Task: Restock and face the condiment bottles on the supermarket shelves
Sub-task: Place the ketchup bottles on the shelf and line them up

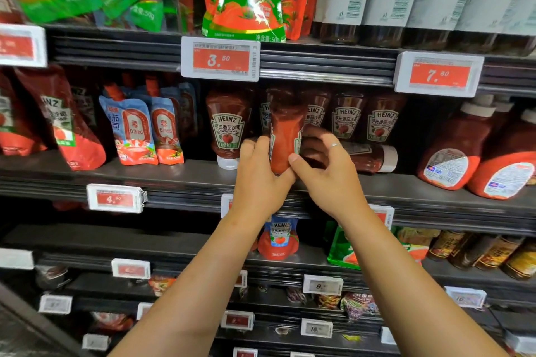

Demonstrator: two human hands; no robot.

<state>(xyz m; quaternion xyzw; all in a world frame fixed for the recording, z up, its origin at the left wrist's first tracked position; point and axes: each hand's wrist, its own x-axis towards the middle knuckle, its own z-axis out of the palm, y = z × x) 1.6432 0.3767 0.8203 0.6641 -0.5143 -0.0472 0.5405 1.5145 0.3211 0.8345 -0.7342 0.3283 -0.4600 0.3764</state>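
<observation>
Two hands [293,171], ketchup bottle [285,130] upright

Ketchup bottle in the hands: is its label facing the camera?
No: the ketchup bottle held by the left hand and right hand shows plain red sauce, its label turned sideways.

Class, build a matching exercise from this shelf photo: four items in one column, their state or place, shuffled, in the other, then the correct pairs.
Items:
1. held ketchup bottle
2. fallen ketchup bottle
3. blue pouches
4. 7.80 price tag

States:
A. lying on its side
B. clipped to a shelf edge
C. gripped by both hands
D. standing left of the Heinz bottles

Pairs: 1-C, 2-A, 3-D, 4-B
</observation>
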